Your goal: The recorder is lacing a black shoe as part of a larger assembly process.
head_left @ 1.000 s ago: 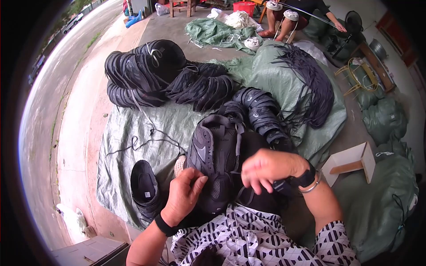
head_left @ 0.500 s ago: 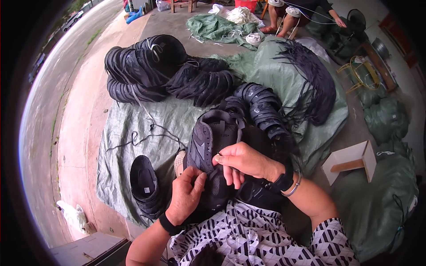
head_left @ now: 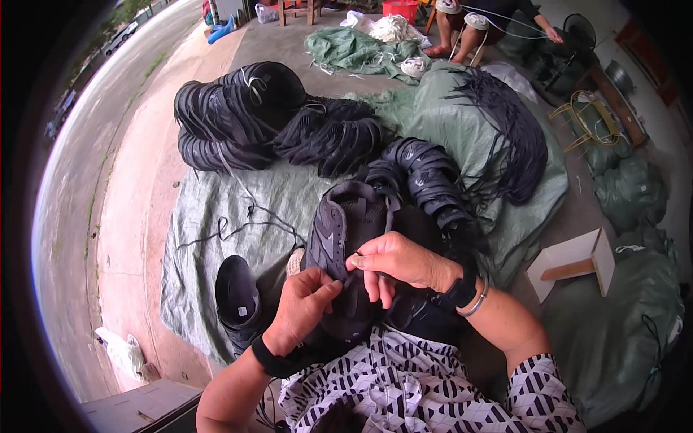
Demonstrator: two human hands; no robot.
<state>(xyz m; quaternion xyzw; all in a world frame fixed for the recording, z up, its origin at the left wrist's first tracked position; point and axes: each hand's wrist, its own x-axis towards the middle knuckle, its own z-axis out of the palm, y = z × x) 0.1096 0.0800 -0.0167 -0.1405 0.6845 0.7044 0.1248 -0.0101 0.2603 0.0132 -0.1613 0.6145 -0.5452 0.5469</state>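
Note:
A dark grey shoe upper (head_left: 328,227) with a row of eyelets along its edge lies in front of my lap, its opening facing away from me. My left hand (head_left: 307,296) is closed in a pinch on the upper's near left edge. Just right of it, my right hand (head_left: 393,263) pinches thumb to forefinger over the upper, its other fingers curled. What sits in that pinch is too small and dark to make out. Another dark shoe upper (head_left: 237,289) rests to the left of my left hand.
Stacks of dark shoe uppers (head_left: 224,115) stand on a green tarp (head_left: 195,260), and another row (head_left: 426,173) curves along the right. A bundle of dark laces (head_left: 516,144) drapes over a green sack (head_left: 447,101). A white box (head_left: 570,263) is at right; a person (head_left: 498,14) sits beyond.
My left hand has shifted slightly upward and right, nearer my right hand. The right hand keeps its pinch in nearly the same place. The whole view has moved a little.

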